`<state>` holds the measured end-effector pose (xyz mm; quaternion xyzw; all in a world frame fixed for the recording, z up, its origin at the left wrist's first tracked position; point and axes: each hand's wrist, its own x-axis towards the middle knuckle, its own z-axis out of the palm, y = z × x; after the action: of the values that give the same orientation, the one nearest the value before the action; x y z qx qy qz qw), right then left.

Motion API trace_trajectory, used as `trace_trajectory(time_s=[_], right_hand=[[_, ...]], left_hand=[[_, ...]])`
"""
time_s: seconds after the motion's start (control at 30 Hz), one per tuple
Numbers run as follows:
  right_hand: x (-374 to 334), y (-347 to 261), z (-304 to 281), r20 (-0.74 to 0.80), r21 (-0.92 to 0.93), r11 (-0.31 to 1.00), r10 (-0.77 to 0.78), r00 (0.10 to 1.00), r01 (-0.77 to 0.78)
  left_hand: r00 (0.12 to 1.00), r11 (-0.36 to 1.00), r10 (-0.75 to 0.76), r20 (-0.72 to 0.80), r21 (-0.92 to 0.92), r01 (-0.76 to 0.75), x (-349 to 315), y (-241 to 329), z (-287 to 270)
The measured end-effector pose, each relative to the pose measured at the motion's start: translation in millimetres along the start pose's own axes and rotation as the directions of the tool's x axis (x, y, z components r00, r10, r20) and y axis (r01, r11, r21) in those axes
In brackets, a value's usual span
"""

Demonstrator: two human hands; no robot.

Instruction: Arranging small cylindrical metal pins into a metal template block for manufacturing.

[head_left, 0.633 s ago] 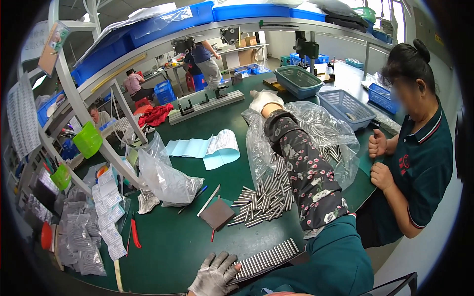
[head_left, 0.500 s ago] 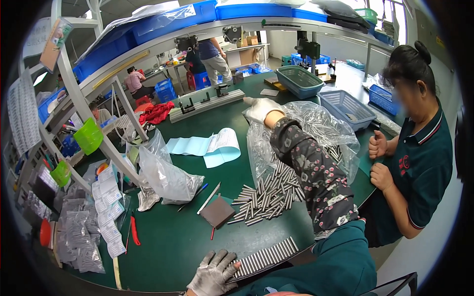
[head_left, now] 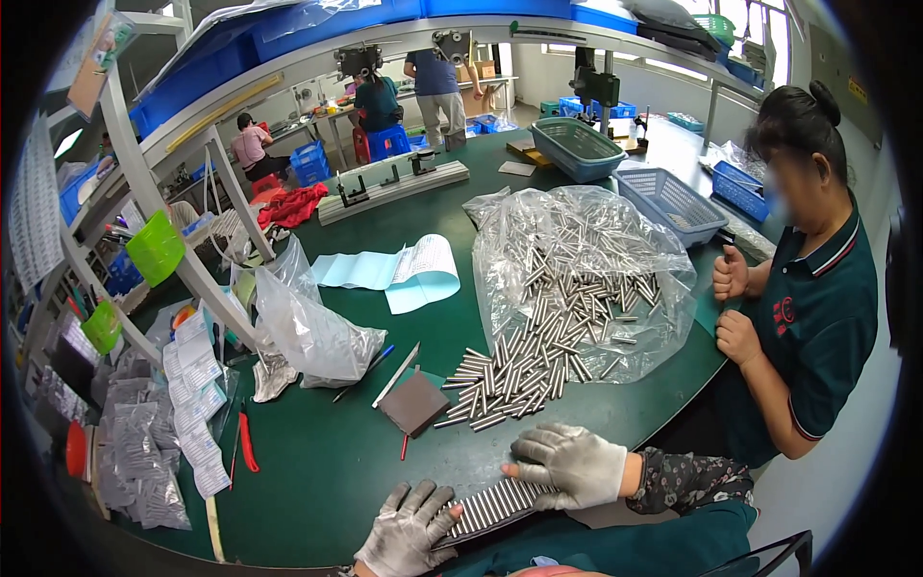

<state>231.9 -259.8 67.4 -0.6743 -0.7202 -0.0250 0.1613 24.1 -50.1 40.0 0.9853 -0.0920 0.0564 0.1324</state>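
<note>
A row of short metal pins [head_left: 492, 509] lies side by side along the near table edge, between my two gloved hands. My left hand [head_left: 408, 531] rests at the row's left end, fingers spread, with the bare thumb tip against the end pin. Over the right end lies my right hand [head_left: 575, 465], palm down and fingers stretched out to the left; it covers some of the pins. Just beyond, a loose heap of metal pins [head_left: 514, 380] spills from a large clear plastic bag [head_left: 673, 322]. A brown square block [head_left: 413, 402] sits left of the heap.
A co-worker [head_left: 817, 288] stands at the right edge. Blue baskets [head_left: 673, 204] and a green-grey tub [head_left: 577, 151] stand at the back. Leftward are a blue-white paper [head_left: 423, 274], a white plastic bag [head_left: 317, 327], red-handled pliers [head_left: 248, 442] and a shelf post [head_left: 178, 250].
My right hand has come back from the far side of the clear bag to the right end of the pin row. The left hand stays at the row's left end. The view has shifted slightly.
</note>
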Motion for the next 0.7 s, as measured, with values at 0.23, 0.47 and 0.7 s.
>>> trace_trajectory(time_s=[0.23,0.47,0.7], right_hand=[[-19,-5,34,0.007,-0.037,0.999,0.021,1.000,-0.021],[-20,-3,36,0.023,-0.039,0.999,0.034,0.999,-0.034],[-19,-6,32,0.092,-0.035,0.997,0.066,0.994,-0.063]], left_hand=[[1.000,1.000,0.007,0.002,-0.014,-0.007,1,1,-2],[1.000,1.000,-0.003,-0.005,0.008,0.003,1,0,0],[1.000,1.000,-0.007,0.016,0.005,0.006,2,1,-1]])
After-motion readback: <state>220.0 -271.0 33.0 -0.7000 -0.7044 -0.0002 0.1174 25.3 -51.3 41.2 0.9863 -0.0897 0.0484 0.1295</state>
